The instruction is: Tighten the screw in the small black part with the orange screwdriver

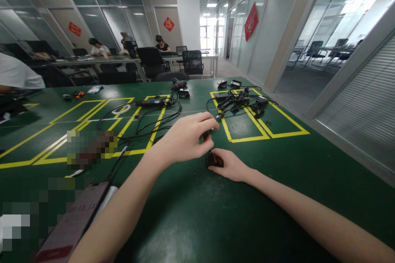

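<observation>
My left hand (185,137) hovers over the green table (277,164), its fingers pinched together on a small dark part that I cannot make out. Just below it, my right hand (230,166) rests on the table and grips a small black block (210,159) that stands on the surface. The two hands almost touch above this block. A black cable (160,121) runs from the left toward my left hand.
A tangle of black cables and adapters (242,102) lies in a yellow-taped square behind the hands. A power tool (178,85) and a white ring (121,109) lie further back. A flat box (70,226) sits at the near left. People sit at far desks.
</observation>
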Motion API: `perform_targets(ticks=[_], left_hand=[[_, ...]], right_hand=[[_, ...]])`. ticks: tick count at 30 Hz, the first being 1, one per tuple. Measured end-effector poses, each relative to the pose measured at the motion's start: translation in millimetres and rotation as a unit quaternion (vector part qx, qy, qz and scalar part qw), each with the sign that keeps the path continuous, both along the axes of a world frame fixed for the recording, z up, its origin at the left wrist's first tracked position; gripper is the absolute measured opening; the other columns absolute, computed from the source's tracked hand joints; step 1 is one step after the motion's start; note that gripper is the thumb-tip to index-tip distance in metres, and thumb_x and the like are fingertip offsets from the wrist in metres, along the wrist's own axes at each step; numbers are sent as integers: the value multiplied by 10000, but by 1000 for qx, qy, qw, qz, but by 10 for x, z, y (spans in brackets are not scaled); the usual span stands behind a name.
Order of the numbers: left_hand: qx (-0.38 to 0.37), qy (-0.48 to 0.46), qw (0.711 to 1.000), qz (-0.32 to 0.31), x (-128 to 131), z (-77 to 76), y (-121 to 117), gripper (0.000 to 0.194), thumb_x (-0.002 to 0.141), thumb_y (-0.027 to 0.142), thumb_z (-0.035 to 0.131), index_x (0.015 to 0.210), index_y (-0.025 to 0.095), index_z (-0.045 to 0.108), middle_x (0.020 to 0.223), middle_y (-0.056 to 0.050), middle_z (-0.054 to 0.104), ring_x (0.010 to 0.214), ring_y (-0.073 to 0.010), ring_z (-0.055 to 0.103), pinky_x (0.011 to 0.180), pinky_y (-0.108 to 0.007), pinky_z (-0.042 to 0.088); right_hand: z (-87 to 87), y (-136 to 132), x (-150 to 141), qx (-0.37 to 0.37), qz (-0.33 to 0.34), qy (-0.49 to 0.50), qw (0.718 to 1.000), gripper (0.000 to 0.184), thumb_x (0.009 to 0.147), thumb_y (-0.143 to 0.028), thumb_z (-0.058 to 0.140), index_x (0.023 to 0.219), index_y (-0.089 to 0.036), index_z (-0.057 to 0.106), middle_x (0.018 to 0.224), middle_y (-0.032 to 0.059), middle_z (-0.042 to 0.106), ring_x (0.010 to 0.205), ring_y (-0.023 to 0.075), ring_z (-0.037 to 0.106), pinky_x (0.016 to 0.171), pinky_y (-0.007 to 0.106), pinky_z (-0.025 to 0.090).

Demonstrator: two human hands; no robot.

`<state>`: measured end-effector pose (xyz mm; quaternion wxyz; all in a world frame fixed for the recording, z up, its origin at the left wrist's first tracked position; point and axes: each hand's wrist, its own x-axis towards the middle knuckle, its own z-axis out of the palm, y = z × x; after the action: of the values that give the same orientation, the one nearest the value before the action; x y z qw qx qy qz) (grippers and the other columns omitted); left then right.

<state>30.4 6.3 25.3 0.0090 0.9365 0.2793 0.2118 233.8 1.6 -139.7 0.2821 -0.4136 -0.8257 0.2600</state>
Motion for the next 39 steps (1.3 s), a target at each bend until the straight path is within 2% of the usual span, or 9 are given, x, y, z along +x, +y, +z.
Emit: perform_targets(ticks=[3,8,13,18,23,29,32,36,39], left_hand=[[-7,-1,1000,-1,-7,-1,0,241,883,110,511,1054,197,657,1091,-68,653,912,-188,650,767,-278,497],[2,4,1000,12,6,-26,13,241,917,127,500,1084,193,660,1235,-88,612,882,-170,650,776,-284,504],[15,-2,1000,1,10,-36,27,230,898,119,530,1065,189,671,1149,-75,638,939,-185,654,793,-279,500],[10,-7,1000,3,3,-47,33,223,929,127,516,1083,194,663,1147,-60,649,903,-168,659,768,-273,498],[21,-11,1000,-9,9,-46,31,239,914,118,527,1089,185,675,1153,-69,655,1014,-196,658,864,-297,506],[26,4,1000,13,9,-33,13,295,915,158,520,1167,203,667,1239,-76,636,805,-145,650,714,-275,499],[28,7,1000,8,13,-29,6,376,881,131,520,1225,203,652,1261,-85,628,809,-146,651,718,-272,497],[30,3,999,18,19,-36,16,343,953,167,476,1249,210,642,1185,-79,648,849,-160,660,723,-272,492],[28,4,1000,13,24,-35,20,361,908,151,518,1238,201,653,1162,-78,650,882,-176,662,752,-283,498]], right_hand=[[10,-5,-2,-2,1,-2,1000,212,819,-206,754,892,-193,556,792,-20,571,700,156,522,634,267,359],[29,-10,-6,-6,2,1,1000,216,815,-188,755,882,-192,549,780,-25,559,692,151,513,628,265,354],[18,-6,-2,-6,2,4,1000,219,817,-193,756,889,-191,549,778,-28,553,687,150,510,626,264,349],[-10,5,-3,3,2,2,1000,228,814,-190,760,888,-195,544,774,-29,550,685,150,505,627,264,343],[-2,6,-5,1,0,1,1000,228,816,-196,758,872,-198,537,780,-27,552,691,151,506,629,265,344],[4,3,3,0,2,1,1000,215,814,-191,757,898,-192,559,794,-23,567,699,152,517,636,266,355],[-3,4,2,3,0,0,1000,210,808,-184,757,897,-189,566,791,-24,569,695,151,517,635,265,352],[-10,5,-5,6,1,2,1000,217,812,-196,762,880,-189,556,781,-26,563,694,150,513,633,264,349],[-13,5,-6,8,1,4,1000,219,808,-189,763,896,-187,562,790,-24,568,694,150,513,634,264,350]])
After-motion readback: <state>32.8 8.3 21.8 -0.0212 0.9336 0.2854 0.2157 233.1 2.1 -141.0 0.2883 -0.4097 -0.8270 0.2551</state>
